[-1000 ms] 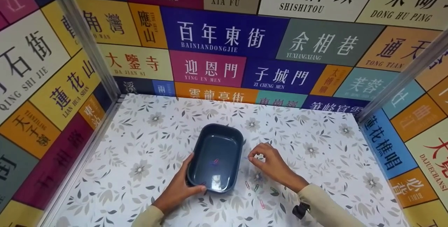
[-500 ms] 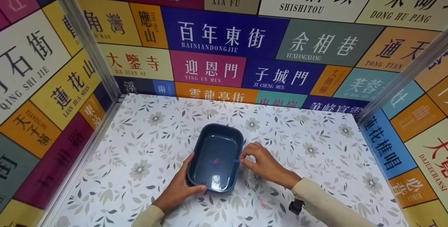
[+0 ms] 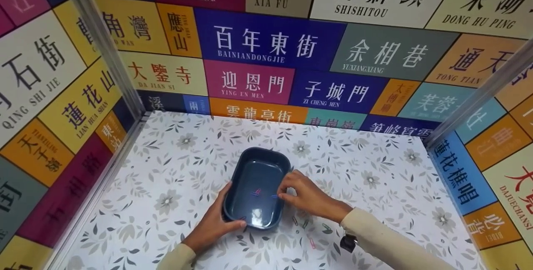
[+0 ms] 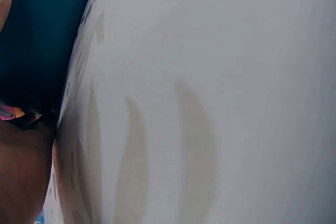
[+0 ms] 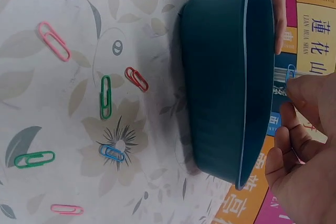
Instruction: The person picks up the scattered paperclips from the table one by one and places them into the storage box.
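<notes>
On the desk (image 3: 204, 136), leaf-and-flower print: dark teal tray (image 3: 266, 177) upright. Left hand (image 3: 214, 225) grips its near left corner, thumb over the rim. Right hand (image 3: 308, 195) pinches 1 blue paperclip (image 5: 290, 72) between thumb and finger, held above the tray, just inside the right rim. On the tray floor: pinkish clip (image 3: 257, 191) and blue clip (image 3: 254, 194), close together. Right of the tray, loose on the print, 6 clips: 2 pink (image 5: 53, 41), 2 green (image 5: 106, 97), 1 red (image 5: 137, 79), 1 blue (image 5: 112, 153).
</notes>
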{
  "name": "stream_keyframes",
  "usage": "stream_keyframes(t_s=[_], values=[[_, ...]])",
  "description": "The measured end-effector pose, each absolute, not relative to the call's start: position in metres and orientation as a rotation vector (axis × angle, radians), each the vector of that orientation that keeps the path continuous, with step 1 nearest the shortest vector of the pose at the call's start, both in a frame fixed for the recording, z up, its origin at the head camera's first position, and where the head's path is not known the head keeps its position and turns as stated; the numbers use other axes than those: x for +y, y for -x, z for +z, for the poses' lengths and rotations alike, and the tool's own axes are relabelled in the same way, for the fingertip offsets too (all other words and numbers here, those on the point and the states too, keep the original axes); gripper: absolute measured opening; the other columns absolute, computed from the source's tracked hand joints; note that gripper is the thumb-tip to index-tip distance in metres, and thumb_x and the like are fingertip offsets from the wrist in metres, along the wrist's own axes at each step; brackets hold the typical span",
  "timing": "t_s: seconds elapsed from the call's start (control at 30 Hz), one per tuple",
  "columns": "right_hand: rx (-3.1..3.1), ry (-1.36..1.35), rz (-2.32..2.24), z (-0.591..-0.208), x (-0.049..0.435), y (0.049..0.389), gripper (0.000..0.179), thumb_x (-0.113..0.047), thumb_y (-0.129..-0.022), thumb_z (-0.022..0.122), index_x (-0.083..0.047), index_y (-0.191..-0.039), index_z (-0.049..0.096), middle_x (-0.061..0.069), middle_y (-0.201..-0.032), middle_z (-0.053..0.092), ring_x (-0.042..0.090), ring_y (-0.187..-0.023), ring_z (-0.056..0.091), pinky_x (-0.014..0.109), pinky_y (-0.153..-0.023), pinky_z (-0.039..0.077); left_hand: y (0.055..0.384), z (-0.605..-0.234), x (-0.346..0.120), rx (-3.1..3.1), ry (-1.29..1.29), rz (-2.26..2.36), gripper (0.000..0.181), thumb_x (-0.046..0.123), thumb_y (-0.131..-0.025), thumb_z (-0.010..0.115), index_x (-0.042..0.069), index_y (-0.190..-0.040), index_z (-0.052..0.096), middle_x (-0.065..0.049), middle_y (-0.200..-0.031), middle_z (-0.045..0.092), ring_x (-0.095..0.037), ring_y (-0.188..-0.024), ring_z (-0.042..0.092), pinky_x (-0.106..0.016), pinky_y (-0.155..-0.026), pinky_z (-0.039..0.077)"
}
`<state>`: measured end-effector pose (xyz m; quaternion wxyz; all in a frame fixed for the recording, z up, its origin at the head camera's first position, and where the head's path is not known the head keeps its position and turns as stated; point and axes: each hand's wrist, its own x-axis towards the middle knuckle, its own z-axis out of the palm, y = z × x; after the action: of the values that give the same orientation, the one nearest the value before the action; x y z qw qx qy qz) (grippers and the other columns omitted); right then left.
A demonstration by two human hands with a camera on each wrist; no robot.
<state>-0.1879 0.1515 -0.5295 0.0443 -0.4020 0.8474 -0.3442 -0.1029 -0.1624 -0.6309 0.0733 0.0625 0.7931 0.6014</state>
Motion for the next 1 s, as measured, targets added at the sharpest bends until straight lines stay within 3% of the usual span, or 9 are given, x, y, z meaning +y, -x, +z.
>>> stream_keyframes(t_s=[0.3,0.5,0.7,1.0], values=[[2.563,1.337,-0.935,-0.526,0.139,0.191,0.005,-0.008,-0.101,0.079,-0.011,-0.098,0.082,0.003,-0.1,0.069,0.016,-0.098,0.054,0.039,-0.09,0.051,0.103,-0.632,-0.163,2.361,-0.194,1.811,0.125,0.035,-0.086,0.097,0.024,-0.179,0.013,-0.008,-0.184,0.016,-0.034,-0.168,0.017,-0.06,-0.134,0.016],[2.546,1.428,-0.831,-0.525,0.13,0.192,0.004,-0.008,-0.099,0.08,-0.006,-0.099,0.083,0.01,-0.1,0.07,0.018,-0.096,0.054,0.041,-0.092,0.05,0.103,-0.632,-0.162,2.355,-0.197,1.817,0.126,0.035,-0.085,0.097,0.024,-0.179,0.014,-0.007,-0.184,0.017,-0.032,-0.168,0.018,-0.058,-0.134,0.016],[2.529,1.5,-0.747,-0.525,0.12,0.195,0.003,-0.009,-0.098,0.081,-0.006,-0.098,0.082,0.006,-0.1,0.07,0.02,-0.099,0.057,0.043,-0.098,0.05,0.103,-0.632,-0.162,2.356,-0.204,1.826,0.126,0.034,-0.084,0.098,0.023,-0.179,0.015,-0.008,-0.183,0.019,-0.033,-0.167,0.02,-0.057,-0.134,0.017],[2.516,1.58,-0.665,-0.523,0.105,0.2,0.006,-0.011,-0.098,0.081,-0.008,-0.101,0.084,0.005,-0.1,0.071,0.022,-0.097,0.057,0.041,-0.092,0.05,0.103,-0.635,-0.164,2.392,-0.247,1.811,0.127,0.038,-0.083,0.098,0.024,-0.179,0.016,-0.009,-0.183,0.021,-0.033,-0.166,0.023,-0.055,-0.133,0.019]])
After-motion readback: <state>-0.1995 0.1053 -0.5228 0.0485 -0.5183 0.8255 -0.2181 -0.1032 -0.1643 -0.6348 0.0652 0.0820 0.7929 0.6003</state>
